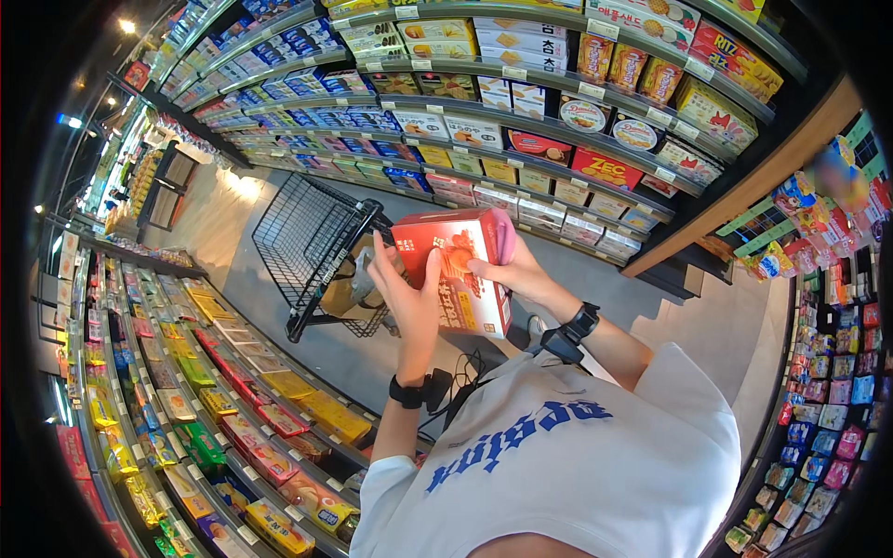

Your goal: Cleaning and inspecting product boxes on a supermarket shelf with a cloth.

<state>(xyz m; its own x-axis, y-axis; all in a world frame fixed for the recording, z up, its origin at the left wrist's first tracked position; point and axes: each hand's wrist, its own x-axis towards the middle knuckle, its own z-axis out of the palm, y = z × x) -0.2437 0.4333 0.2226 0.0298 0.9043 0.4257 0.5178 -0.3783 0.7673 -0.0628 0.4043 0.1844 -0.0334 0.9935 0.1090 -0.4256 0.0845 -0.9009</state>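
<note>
A red and white cardboard biscuit box [464, 275], printed with a picture of round biscuits, is held tilted in front of my chest. My right hand [518, 270] grips its right side, thumb on the front face and fingers mostly hidden. A pink object [504, 236], its kind unclear, lies between that hand and the box's edge. At the box's left side is my left hand [410, 293], its fingers spread away from the box and its thumb over the front face; whether the thumb touches it cannot be told. Both wrists bear black straps with small devices.
A black wire shopping cart [296, 240] stands ahead to the left, with a brown paper bag [349, 296] in it. Shelves of boxed biscuits [520, 108] line the far side; racks of packaged snacks [279, 418] run along the left. More small packets [830, 404] fill the right side.
</note>
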